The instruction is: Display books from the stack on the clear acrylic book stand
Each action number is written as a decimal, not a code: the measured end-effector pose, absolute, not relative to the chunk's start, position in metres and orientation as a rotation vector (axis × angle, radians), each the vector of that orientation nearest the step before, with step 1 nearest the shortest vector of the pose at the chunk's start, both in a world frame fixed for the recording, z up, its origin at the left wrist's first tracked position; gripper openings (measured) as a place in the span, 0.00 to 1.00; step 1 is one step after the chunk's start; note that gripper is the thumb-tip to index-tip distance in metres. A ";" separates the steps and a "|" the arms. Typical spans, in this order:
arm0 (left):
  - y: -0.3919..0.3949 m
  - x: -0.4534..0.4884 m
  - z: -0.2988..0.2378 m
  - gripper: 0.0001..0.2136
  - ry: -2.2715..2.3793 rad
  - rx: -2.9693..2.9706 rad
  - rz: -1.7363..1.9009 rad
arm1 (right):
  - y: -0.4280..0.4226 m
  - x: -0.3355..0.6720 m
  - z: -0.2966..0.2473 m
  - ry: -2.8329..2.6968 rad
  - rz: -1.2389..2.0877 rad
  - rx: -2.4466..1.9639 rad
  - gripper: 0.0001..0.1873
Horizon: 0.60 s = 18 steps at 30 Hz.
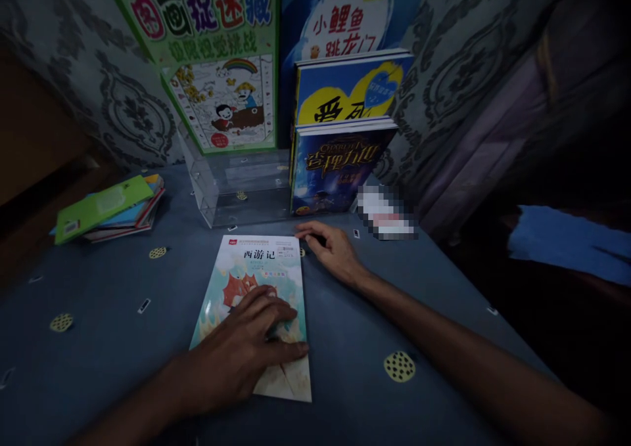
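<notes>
Head view looks down on a thin paperback book (256, 268) lying flat, cover up, on the blue-covered bench (123, 341), near its middle. The left hand (241, 354) lies open and flat on the lower half of the cover, fingers spread, gripping nothing. The right hand (335, 249) rests loosely open on the bench at the book's top right corner, fingertips just beside that corner; whether they touch it cannot be told. Behind the book stands a clear acrylic rack (231, 190) with upright books (340, 163) in its right part and a large picture book (221, 58) leaning behind. A small stack of books (111, 209) lies well apart at the left.
</notes>
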<state>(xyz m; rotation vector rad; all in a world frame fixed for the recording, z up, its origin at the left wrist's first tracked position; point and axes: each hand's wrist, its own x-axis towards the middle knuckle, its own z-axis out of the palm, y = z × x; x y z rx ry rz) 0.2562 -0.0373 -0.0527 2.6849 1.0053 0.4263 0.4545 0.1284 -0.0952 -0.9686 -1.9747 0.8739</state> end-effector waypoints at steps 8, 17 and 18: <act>-0.046 0.256 -0.048 0.23 1.000 2.653 0.415 | 0.127 0.453 -0.096 -1.997 0.813 -0.984 0.15; -0.049 0.254 -0.044 0.22 0.988 2.651 0.329 | 0.118 0.454 -0.095 -2.096 0.707 -0.952 0.16; -0.049 0.253 -0.044 0.25 0.967 2.657 0.311 | 0.116 0.454 -0.094 -2.104 0.686 -0.949 0.16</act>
